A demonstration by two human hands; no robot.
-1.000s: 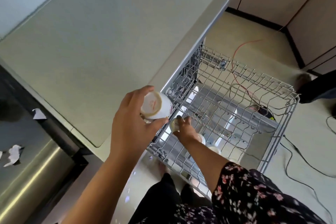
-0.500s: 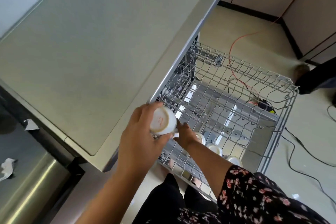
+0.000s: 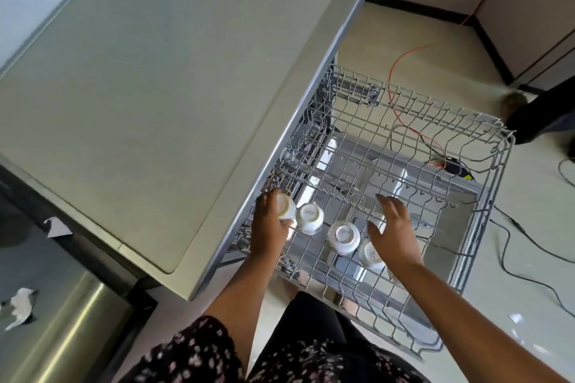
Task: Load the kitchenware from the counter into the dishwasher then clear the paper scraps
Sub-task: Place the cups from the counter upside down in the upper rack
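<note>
White glazed ceramic is what you hold in your left hand [image 3: 269, 227]: a small cup [image 3: 286, 208], turned bottom-up, with your fingers curled round its side at the left end of the dishwasher rack [image 3: 497, 183], close under the counter [image 3: 155, 102] edge. It probably weighs little, but it is hard, slick and will chip if it knocks the wire or its neighbour. Three more cups [image 3: 343, 236] stand upside down in a row just beside it, the nearest almost touching. Keep your grip round the wall rather than the narrow foot, and let go only once the rim sits between the wires. Your right hand [image 3: 393, 227] hovers over the rack with its fingers spread, holding nothing. Paper scraps [image 3: 57, 227] lie on the dark surface to your left; they are light, limp and easy to pinch.
</note>
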